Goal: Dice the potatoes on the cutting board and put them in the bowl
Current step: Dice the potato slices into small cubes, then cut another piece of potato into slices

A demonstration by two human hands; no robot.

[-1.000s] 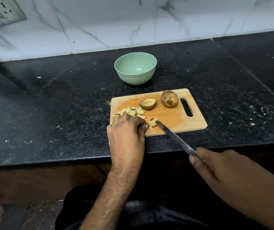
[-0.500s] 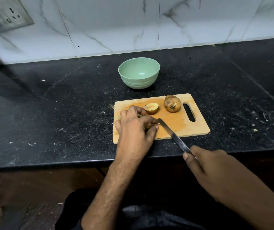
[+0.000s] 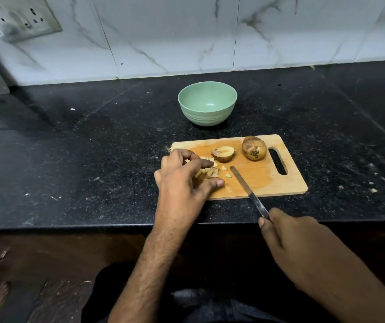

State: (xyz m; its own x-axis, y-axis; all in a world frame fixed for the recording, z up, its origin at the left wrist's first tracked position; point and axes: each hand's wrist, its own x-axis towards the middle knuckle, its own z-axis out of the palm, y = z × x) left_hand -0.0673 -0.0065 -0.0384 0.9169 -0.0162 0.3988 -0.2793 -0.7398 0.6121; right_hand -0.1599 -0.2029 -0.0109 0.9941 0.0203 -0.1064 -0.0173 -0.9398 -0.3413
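While the right hand (image 3: pixel 303 243) gripped the steel knife (image 3: pixel 248 191), the left hand (image 3: pixel 182 183) cupped loosely over pale diced potato pieces (image 3: pixel 210 172), the empty green bowl (image 3: pixel 207 106) lying straight beyond.

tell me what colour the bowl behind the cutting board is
The bowl is pale mint green, inside and out; the head view shows it plainly.

Dim, soft-focused, wide-angle edge distortion

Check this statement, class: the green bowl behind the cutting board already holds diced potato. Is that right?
Not right. In the head view the green bowl is empty; the diced potato lies on the cutting board, under the left hand. The bowl does stand behind the board.
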